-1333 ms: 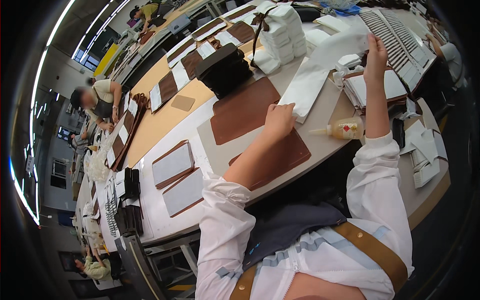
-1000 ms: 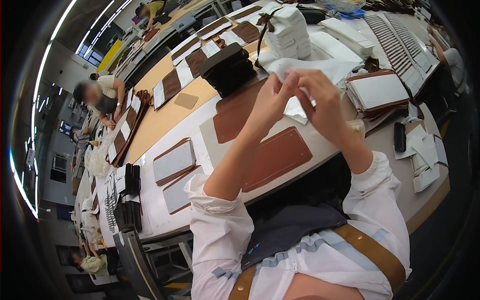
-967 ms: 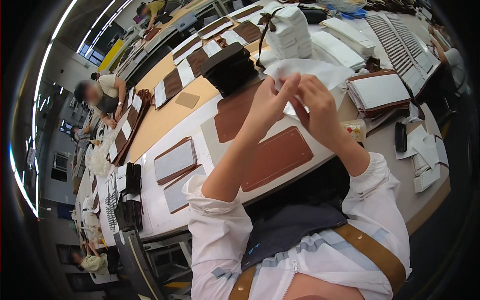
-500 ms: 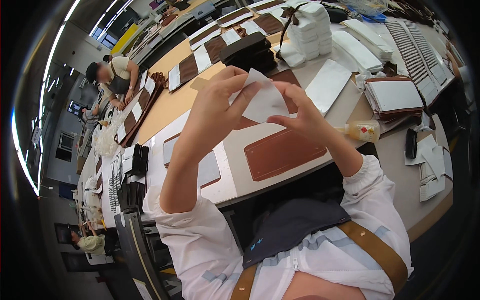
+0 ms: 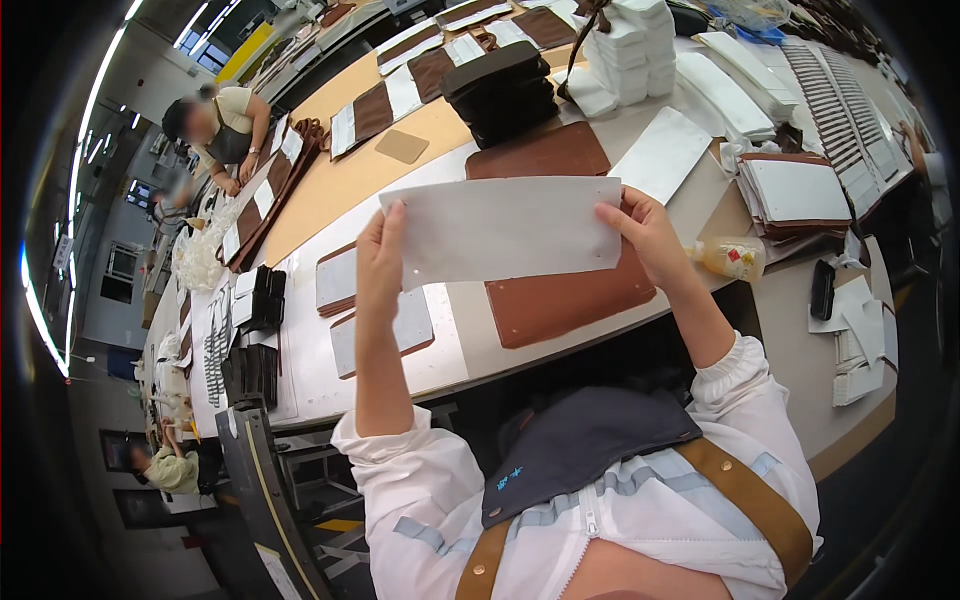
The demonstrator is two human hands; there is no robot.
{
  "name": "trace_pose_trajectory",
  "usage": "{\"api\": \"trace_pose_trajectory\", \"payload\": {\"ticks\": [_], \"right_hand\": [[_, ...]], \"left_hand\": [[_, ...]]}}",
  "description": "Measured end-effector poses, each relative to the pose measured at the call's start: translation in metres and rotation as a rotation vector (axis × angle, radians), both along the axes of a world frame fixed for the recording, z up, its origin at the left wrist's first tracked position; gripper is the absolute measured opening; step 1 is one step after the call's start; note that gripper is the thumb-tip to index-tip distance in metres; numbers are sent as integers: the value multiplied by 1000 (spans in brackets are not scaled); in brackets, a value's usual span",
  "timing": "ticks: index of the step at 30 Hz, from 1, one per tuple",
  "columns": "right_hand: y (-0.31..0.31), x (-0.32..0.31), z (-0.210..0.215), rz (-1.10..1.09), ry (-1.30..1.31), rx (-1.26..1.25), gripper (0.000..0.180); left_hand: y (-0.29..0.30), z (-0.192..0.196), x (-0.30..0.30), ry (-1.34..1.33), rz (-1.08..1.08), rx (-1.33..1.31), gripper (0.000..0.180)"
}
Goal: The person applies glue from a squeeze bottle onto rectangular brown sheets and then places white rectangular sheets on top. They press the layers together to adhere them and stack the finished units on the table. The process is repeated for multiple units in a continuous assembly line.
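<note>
Between my two hands a thin whitish rectangular sheet (image 5: 505,230) is spread out flat above the table, with small holes near its corners. My left hand (image 5: 380,255) pinches its left end, thumb on the near face. My right hand (image 5: 643,235) grips the right end the same way. Under the sheet lies a brown leather panel (image 5: 575,312) at the table's front edge, partly covered from view. Behind it rests another brown leather panel (image 5: 545,150). To the left are white-faced, brown-edged pieces (image 5: 410,330).
A bottle of yellowish liquid (image 5: 730,258) lies right of my right hand. Beyond stand a dark stack (image 5: 500,95), white stacks (image 5: 630,60) and a brown-and-white pile (image 5: 795,195). A small tan piece (image 5: 402,147) lies farther back. A co-worker (image 5: 225,130) works at the far left.
The sheet was bent between my hands, held close together; now it is spread flat. My left hand has moved left and my right hand right, both lower toward the table's front.
</note>
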State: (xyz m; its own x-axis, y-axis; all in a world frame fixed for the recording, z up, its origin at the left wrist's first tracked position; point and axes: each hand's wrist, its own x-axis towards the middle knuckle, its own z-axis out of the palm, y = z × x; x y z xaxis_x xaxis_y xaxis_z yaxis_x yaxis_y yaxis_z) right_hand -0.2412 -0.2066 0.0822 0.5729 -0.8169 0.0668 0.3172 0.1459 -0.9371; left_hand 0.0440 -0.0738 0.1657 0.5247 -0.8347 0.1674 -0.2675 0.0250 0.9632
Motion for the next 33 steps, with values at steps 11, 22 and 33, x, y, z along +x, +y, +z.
{"api": "trace_pose_trajectory", "payload": {"ticks": [11,22,33], "right_hand": [[6,-32,-59,-79,219,6,17],[21,-58,-70,-74,425,35,17],[5,-39,-68,-120,500,-114,17]], "left_hand": [[41,-131,-30,340,-148,275,35],[78,-152,-66,-161,37,257,64],[66,-173,-66,-439,164,250,29]]}}
